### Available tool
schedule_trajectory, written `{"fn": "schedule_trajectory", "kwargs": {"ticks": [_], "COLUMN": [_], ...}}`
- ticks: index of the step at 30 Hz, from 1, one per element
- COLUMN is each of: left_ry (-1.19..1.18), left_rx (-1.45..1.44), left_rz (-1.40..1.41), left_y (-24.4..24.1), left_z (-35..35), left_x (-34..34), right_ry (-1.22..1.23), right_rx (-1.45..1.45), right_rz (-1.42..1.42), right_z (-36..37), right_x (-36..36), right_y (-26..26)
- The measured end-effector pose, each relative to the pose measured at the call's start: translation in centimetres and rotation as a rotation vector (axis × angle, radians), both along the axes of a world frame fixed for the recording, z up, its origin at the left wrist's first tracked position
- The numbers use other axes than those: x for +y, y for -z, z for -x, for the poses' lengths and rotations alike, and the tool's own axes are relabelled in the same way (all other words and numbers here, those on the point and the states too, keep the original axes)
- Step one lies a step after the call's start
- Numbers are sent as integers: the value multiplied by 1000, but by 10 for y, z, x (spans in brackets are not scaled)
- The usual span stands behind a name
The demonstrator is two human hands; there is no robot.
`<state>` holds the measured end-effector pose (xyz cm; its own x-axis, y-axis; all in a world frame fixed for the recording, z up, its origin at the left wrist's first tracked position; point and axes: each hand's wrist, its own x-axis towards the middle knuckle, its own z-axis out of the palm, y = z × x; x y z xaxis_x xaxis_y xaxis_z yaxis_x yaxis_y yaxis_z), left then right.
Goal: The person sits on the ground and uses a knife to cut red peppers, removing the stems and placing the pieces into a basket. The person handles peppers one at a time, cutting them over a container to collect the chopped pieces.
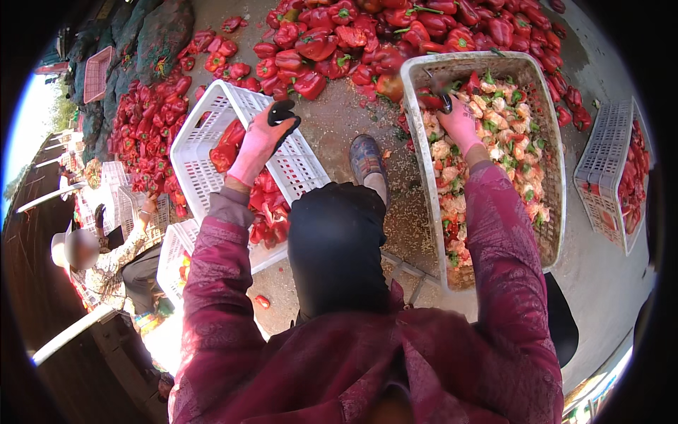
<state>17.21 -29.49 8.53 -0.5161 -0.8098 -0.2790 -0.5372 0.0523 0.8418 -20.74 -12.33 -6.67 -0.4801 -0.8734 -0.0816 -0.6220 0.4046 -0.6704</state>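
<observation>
My left hand (267,132), in a pink glove with black fingertips, is over a white plastic crate (198,153). Its thumb and fingers are apart, with nothing between them. A red bell pepper piece (228,146) is beside that wrist, above more red pepper pieces (267,212) in the crate. My right hand (460,123), gloved alike, is over the left side of a dirty white crate (553,175) of pale pepper cores with green stems (498,124). Its fingers curl around a small dark tool (448,103), whose far end is blurred and hard to make out.
A large heap of red bell peppers (371,37) lies ahead on the ground, and another pile (145,132) is at left. One more crate of peppers (604,169) stands at far right. A seated person (114,265) works at left near other crates. My shoe (366,156) is between the crates.
</observation>
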Motion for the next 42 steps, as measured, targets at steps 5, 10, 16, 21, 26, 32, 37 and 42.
{"fn": "schedule_trajectory", "kwargs": {"ticks": [5,10,16,21,26,32,37,42], "left_ry": [-75,-424,-201,-207,-156,-256,185,318], "left_rx": [-317,-510,-654,-854,-617,669,493,481], "left_rz": [233,323,238,228,155,-492,64,133], "left_y": [153,246,258,237,224,165,77,-43], "left_z": [24,27,15,57,72,82,94,120], "left_x": [-60,-119,-179,-149,-97,-16,26,55], "right_ry": [87,98,237,471,45,57,44,-85], "right_rx": [-147,-323,-587,-937,-1273,-1240,-1027,-654], "right_rz": [33,236,154,286,124,238,137,369], "right_z": [-23,-21,-22,-44,-146,-147,-104,-116], "right_x": [11,48,53,45,-32,-30,30,61], "right_y": [-23,-58,-85,-124,-225,-229,-188,-235]}}
